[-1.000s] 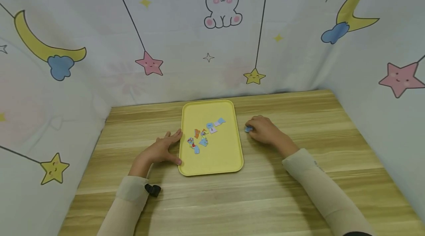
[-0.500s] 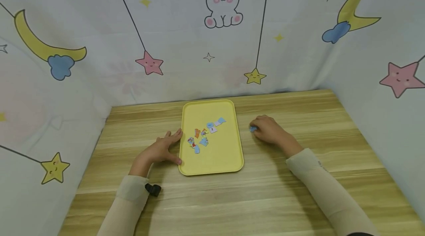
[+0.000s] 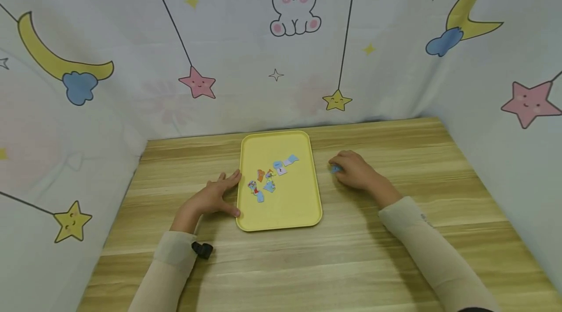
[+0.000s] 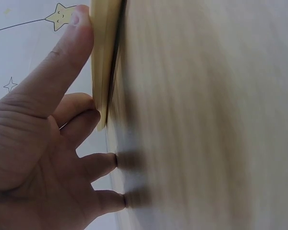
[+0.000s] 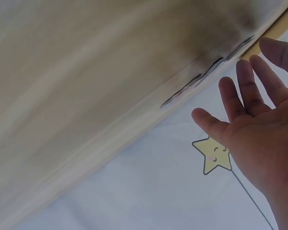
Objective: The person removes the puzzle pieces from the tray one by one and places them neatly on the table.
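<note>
My left hand point(image 3: 213, 198) rests at the left side of the yellow tray point(image 3: 281, 217), thumb and fingertips against its rim and the fingers spread. In the left wrist view, thumb point(image 4: 62, 62) and fingers reach along the tray's edge. Right of the tray, my right hand point(image 3: 354, 170) bends over a light blue puzzle piece point(image 3: 335, 168), which is partly hidden under the fingers. In the right wrist view, thin flat pieces point(image 5: 201, 81) lie on the table beside the loosely bent fingertips. Several small printed pieces point(image 3: 270, 186) in blue, orange and white lie scattered inside the tray.
The wood-grain table point(image 3: 290, 268) runs back to a white curtain point(image 3: 246, 48) printed with stars, moons and a rabbit. The curtain also closes off both sides. A small black device point(image 3: 202, 250) sits at the left cuff.
My right hand has moved slightly right, away from the tray, and the blue puzzle piece under it has shifted the same way. My left hand and the tray have stayed in place.
</note>
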`<action>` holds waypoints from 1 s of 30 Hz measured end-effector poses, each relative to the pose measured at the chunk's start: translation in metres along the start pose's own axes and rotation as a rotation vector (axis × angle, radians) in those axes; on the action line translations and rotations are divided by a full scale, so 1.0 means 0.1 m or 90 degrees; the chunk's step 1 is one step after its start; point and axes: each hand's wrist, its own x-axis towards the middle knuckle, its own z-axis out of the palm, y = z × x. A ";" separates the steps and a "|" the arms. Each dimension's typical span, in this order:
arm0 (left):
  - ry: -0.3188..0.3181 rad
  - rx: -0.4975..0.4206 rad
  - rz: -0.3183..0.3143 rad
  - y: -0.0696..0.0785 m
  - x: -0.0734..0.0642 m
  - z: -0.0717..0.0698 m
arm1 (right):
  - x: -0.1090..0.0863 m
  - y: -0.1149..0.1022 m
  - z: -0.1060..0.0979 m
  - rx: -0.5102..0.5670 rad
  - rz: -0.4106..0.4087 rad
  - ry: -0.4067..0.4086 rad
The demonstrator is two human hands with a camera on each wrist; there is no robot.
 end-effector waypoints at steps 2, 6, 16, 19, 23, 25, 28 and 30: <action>0.000 0.002 0.001 -0.01 0.00 0.00 | 0.03 -0.03 0.01 0.008 0.003 -0.008; 0.001 0.002 0.001 -0.02 0.00 0.00 | 0.10 -0.10 0.04 0.027 0.014 -0.014; -0.001 0.000 0.004 -0.02 0.01 -0.01 | 0.25 -0.25 0.12 0.041 -0.021 0.024; -0.002 -0.004 0.002 -0.02 0.01 0.00 | 0.30 -0.29 0.14 0.053 -0.019 0.024; -0.002 -0.004 -0.003 -0.02 0.01 0.00 | 0.36 -0.37 0.16 0.074 0.004 0.006; -0.002 -0.002 -0.004 -0.03 0.01 0.00 | 0.39 -0.40 0.18 0.081 0.014 -0.002; -0.001 -0.004 -0.001 -0.02 0.00 0.00 | 0.44 -0.45 0.21 0.087 0.005 -0.003; -0.001 -0.005 0.002 -0.02 0.00 0.01 | 0.47 -0.47 0.23 0.089 -0.006 0.000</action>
